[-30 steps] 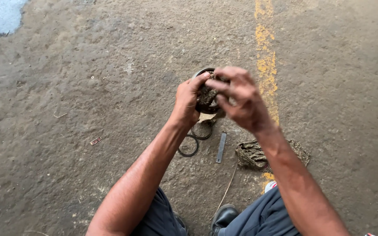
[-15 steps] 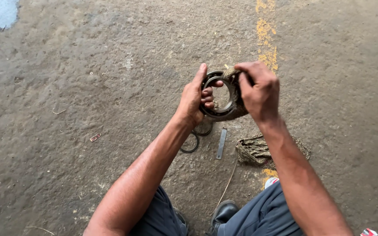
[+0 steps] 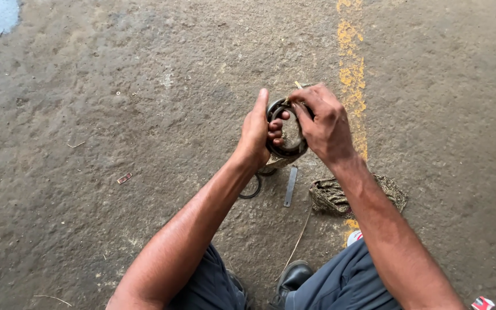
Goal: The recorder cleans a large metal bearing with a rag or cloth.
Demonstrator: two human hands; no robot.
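The person crouches over a rough concrete floor (image 3: pixel 116 86) and holds a round metal bearing ring (image 3: pixel 285 150) up between both hands, clear of the ground and just above the parts laid out below. The left hand (image 3: pixel 258 135) is closed on the ring's left side, thumb stretched up along the outer rim and the fingers hooked through the centre hole, which seems to steady the ring and keep its open face turned toward the person. The right hand (image 3: pixel 324 123) is curled over the top and right of the ring, fingertips pressed at the upper rim; whether it also pinches a scrap of cloth there cannot be told. Held this way, the ring can be turned in the left hand while the right works around its edge. On the floor just beneath lie a thin black rubber ring (image 3: pixel 251 189) and a flat narrow metal strip (image 3: pixel 290 185), with a crumpled, dirty rag (image 3: pixel 331 197) beside them, all near the person's knees and within reach. A worn yellow painted line (image 3: pixel 351 69) runs along the floor behind the hands, and a dark shoe (image 3: pixel 294 278) shows at the bottom.
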